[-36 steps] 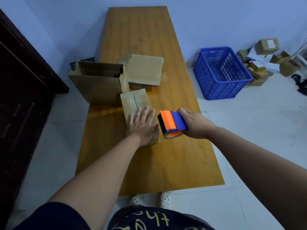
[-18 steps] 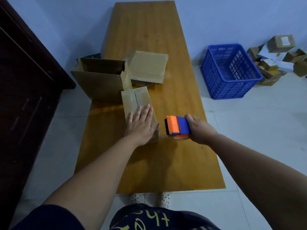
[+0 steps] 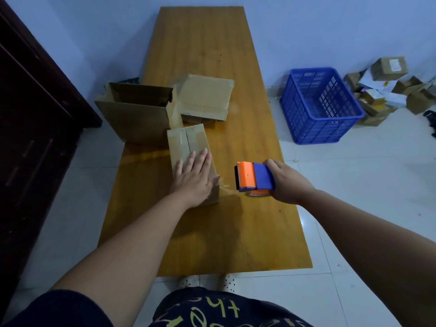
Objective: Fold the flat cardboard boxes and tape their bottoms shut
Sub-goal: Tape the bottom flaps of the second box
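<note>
My left hand [image 3: 193, 180] lies flat, fingers [image 3: 203, 159] straight and slightly spread, pressing down on the top of a small box [image 3: 187, 141] just left of the frame's centre. The box's two closed flaps meet in a seam that runs away from my fingertips. My right hand [image 3: 289, 184], right of centre, is curled round the blue handle of an orange and blue tape dispenser [image 3: 253, 177], held just beside the box but not touching it. A thin strip of clear tape [image 3: 227, 188] stretches from the dispenser to the near right corner of the box, by my left thumb.

The box stands on a long wooden table [image 3: 200, 43]. Behind it, toward the upper left, a bigger box [image 3: 136, 119] stands open at the top, touching the small one's far corner. Just right of that, a flattened piece of cardboard [image 3: 207, 97] lies on the table.

On the floor at the right of the frame sits a blue crate [image 3: 318, 105], with a heap of small parcels [image 3: 382, 90] beyond it. A dark cabinet [image 3: 28, 114] fills the left edge.
</note>
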A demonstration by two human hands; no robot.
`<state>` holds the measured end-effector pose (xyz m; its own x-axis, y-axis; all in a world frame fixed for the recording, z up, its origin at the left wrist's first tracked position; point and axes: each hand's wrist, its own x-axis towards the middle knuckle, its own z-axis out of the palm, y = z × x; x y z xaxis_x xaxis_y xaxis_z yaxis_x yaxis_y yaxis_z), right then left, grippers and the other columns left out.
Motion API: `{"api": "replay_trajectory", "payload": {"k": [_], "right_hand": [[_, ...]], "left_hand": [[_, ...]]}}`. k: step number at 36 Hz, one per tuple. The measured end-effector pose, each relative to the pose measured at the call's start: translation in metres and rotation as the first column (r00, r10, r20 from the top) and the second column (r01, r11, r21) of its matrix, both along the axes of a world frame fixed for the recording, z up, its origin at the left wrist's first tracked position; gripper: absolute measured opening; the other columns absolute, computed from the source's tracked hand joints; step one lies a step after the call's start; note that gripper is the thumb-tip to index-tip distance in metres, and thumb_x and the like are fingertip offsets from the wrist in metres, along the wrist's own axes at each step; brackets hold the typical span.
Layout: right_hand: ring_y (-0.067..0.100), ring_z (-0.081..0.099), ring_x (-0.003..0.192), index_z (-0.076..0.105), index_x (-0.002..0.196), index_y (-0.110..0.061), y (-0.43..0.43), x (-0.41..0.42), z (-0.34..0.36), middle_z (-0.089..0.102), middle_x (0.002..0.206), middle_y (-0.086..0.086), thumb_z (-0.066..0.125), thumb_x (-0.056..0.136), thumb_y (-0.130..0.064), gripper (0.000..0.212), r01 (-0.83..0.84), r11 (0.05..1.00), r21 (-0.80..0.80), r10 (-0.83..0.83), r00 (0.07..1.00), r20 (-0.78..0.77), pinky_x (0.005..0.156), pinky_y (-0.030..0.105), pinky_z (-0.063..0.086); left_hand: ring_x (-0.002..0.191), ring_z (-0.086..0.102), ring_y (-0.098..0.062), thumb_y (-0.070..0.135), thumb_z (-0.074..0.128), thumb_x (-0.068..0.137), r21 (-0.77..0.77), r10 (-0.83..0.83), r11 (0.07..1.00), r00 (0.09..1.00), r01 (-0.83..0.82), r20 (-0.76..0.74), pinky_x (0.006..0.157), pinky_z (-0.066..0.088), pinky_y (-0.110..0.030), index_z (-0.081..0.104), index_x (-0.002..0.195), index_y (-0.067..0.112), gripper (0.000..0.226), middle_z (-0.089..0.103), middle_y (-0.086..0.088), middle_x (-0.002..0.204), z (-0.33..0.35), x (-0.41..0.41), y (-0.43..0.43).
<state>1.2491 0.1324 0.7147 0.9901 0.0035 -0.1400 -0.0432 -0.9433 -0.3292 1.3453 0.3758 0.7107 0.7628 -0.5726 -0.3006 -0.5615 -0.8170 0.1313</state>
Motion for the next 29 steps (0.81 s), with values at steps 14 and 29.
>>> {"api": "replay_trajectory", "payload": {"k": [14,29], "right_hand": [[0.018,0.056,0.079,0.044,0.11,-0.014,-0.007,-0.007,0.005,0.058,0.098,0.003,0.067,0.085,-0.023,0.035,-0.032,0.996,-0.084,0.036,0.998,0.043,0.069,0.035,0.052],[0.019,0.053,0.104,0.027,0.133,-0.02,0.015,0.021,-0.012,0.052,0.119,0.005,0.062,0.09,-0.027,0.056,-0.153,0.895,-0.42,0.095,0.983,-0.157,0.083,0.03,0.045]], "left_hand": [[0.143,-0.025,-0.017,0.057,0.005,0.096,-0.014,-0.015,1.0,1.0,0.015,-0.012,0.117,-0.013,-0.046,-0.02,0.15,0.023,0.069,-0.027,0.006,0.156,0.001,0.001,0.002],[0.144,-0.023,-0.017,0.057,0.011,0.098,-0.008,0.028,1.0,1.0,-0.028,0.004,0.114,-0.015,-0.044,-0.019,0.15,0.024,0.068,-0.024,0.006,0.157,-0.002,0.001,-0.002]]}}
